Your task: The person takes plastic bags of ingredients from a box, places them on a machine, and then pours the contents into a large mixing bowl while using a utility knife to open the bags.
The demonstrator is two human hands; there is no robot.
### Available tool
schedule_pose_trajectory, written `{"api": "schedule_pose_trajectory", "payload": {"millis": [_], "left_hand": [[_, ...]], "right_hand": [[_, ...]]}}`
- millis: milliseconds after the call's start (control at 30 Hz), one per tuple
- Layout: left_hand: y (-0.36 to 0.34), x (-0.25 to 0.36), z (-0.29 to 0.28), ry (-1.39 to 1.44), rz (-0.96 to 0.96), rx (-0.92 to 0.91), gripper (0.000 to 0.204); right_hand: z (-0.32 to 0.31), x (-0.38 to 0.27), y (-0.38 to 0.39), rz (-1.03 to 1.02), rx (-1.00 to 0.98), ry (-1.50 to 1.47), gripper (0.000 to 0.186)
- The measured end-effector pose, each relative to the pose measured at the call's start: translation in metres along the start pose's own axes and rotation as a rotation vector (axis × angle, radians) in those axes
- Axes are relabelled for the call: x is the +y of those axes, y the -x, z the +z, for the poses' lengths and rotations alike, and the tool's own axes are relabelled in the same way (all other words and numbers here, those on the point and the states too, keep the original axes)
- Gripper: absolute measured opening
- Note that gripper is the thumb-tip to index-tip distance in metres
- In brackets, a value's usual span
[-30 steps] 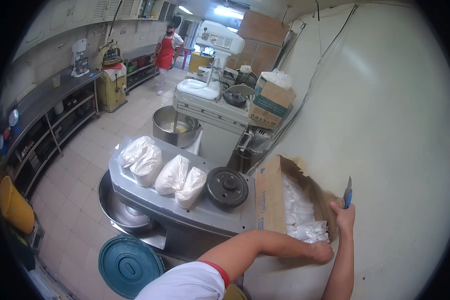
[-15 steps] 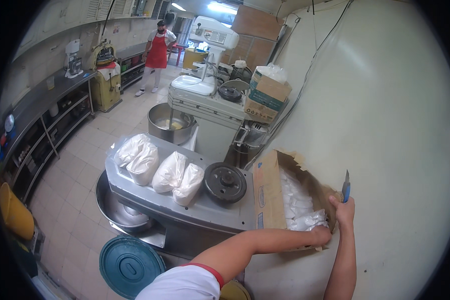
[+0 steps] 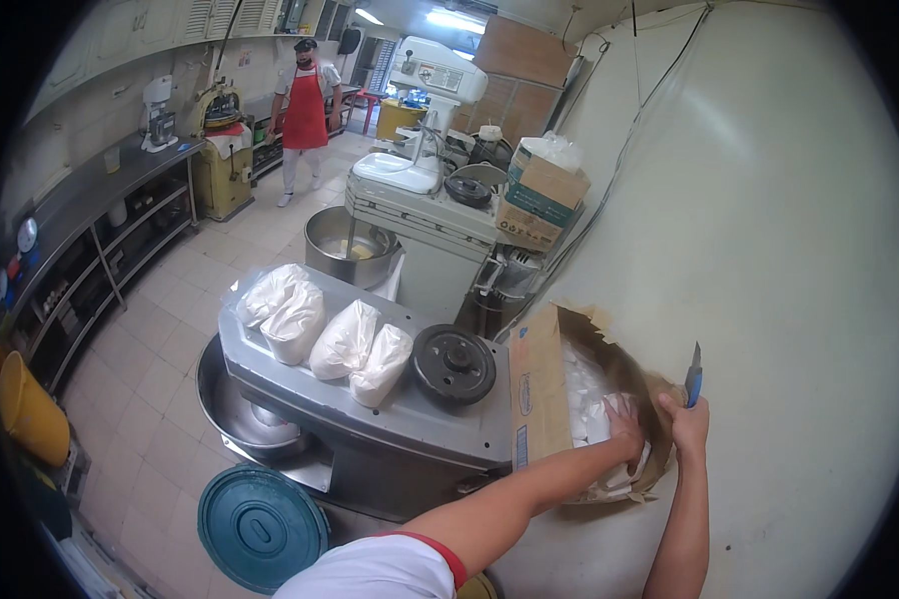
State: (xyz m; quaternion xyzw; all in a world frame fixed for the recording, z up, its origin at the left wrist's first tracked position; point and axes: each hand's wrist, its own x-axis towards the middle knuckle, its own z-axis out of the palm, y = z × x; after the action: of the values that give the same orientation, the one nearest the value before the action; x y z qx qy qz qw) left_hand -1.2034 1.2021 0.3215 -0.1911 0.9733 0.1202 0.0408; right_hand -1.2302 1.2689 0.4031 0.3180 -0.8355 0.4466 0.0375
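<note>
A cardboard box (image 3: 536,389) with a torn, open top holds white plastic bags (image 3: 583,384). My left hand (image 3: 624,429) reaches into it, fingers apart on one of these bags. At the box's torn right edge, my right hand (image 3: 685,423) is closed on a blue-handled knife (image 3: 693,374), blade pointing up. On the grey machine top (image 3: 449,429) to the left of the box lie several filled white bags (image 3: 335,344) and a black round pulley-like disc (image 3: 452,364).
A steel bowl (image 3: 215,389) sits below the machine, a teal lid (image 3: 263,524) in front, a yellow bin (image 3: 32,407) at left. Behind stand a large mixer (image 3: 420,230) and stacked boxes (image 3: 537,205). A person in a red apron (image 3: 305,105) is near the left-hand counter (image 3: 75,215).
My left hand has moved up and deeper into the box onto the bags. The person in the red apron has walked nearer. My right hand has barely moved.
</note>
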Motion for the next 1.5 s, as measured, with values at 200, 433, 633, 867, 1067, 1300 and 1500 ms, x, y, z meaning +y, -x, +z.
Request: {"api": "schedule_pose_trajectory", "payload": {"millis": [200,433,633,867,1067,1300,1500], "left_hand": [[-0.020,-0.007,-0.003,0.156,-0.184,-0.069,0.120],[-0.022,0.003,0.015,0.043,-0.224,-0.094,0.117],[-0.028,0.001,0.015,0.068,-0.191,-0.081,0.107],[-0.009,-0.017,0.019,0.261,0.016,0.040,0.070],[0.024,-0.033,0.040,0.250,0.124,0.241,0.035],[0.105,-0.081,-0.037,0.710,0.075,0.415,0.031],[0.248,-0.174,-0.038,0.922,0.156,0.727,0.039]], "right_hand": [[0.002,0.005,-0.001,-0.008,0.038,0.001,0.032],[0.012,0.009,0.000,0.015,0.028,-0.015,0.038],[0.008,0.010,-0.002,0.029,0.048,-0.052,0.041],[-0.006,0.009,-0.006,0.051,0.037,-0.085,0.034],[0.008,0.014,-0.006,0.037,0.025,-0.087,0.032],[0.005,0.012,-0.020,0.039,-0.013,-0.112,0.034],[0.023,-0.002,0.008,0.064,0.029,0.077,0.041]]}}
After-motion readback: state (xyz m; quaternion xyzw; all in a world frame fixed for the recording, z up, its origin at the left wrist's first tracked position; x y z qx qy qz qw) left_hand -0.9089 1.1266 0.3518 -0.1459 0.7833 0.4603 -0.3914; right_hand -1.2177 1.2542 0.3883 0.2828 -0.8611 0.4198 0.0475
